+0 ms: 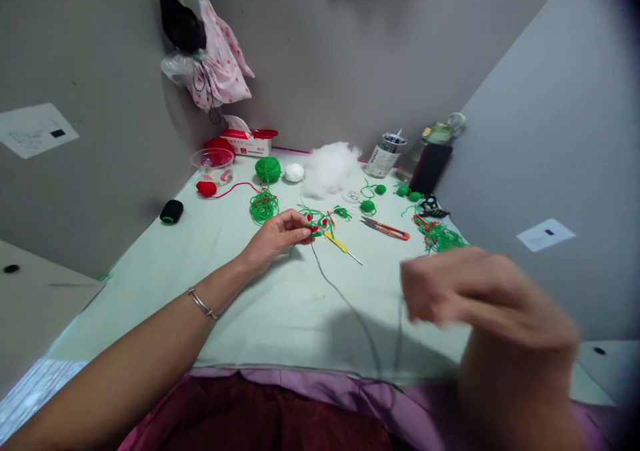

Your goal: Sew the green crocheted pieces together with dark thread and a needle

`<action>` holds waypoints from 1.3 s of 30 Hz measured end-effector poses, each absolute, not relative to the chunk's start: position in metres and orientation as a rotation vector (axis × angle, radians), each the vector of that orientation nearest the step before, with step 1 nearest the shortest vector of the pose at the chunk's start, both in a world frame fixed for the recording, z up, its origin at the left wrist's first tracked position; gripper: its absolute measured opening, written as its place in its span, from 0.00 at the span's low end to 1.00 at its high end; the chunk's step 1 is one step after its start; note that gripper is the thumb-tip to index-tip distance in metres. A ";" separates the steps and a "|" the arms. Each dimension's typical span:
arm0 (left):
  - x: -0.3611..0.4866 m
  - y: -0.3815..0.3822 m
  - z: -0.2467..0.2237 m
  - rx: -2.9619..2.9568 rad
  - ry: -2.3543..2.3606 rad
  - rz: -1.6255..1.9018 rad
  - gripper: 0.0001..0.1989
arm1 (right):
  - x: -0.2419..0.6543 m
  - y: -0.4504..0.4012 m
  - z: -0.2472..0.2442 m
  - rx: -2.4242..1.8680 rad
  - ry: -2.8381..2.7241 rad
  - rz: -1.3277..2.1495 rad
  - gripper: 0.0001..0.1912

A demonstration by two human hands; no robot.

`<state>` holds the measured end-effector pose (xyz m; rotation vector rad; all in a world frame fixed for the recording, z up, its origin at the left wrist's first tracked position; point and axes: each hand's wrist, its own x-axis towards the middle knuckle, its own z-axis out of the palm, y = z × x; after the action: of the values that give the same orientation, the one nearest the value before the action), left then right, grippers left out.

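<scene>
My left hand pinches a small green and red crocheted piece above the table. A dark grey thread runs from this piece, droops towards the table's front edge and rises to my right hand. That hand is raised at the right, blurred, with its fingers closed at the thread's end; whether a needle is in them I cannot make out. Just right of the piece lies a crochet hook with a yellow handle. Orange-handled thread snips rest farther right.
Green yarn, a tangled strand pile, white stuffing and a tissue box stand behind. At the back right are a can, a phone and a bottle. More tangled yarn lies near my right hand.
</scene>
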<state>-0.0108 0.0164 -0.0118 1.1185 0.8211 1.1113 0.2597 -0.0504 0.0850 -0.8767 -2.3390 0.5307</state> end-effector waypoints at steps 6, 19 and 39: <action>-0.009 0.014 -0.013 1.150 0.793 1.097 0.11 | 0.212 0.006 0.056 -1.172 -2.193 0.588 0.16; -0.013 0.011 -0.013 0.967 0.659 0.833 0.11 | 0.210 0.020 0.023 -0.883 -2.132 1.358 0.19; -0.012 0.018 -0.016 0.969 0.875 1.072 0.11 | 0.291 0.061 0.004 -1.885 -2.465 0.017 0.15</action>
<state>-0.0120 0.0181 -0.0164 0.9691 0.8751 1.0718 0.2913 0.0609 0.0042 -1.8847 -2.4646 0.0170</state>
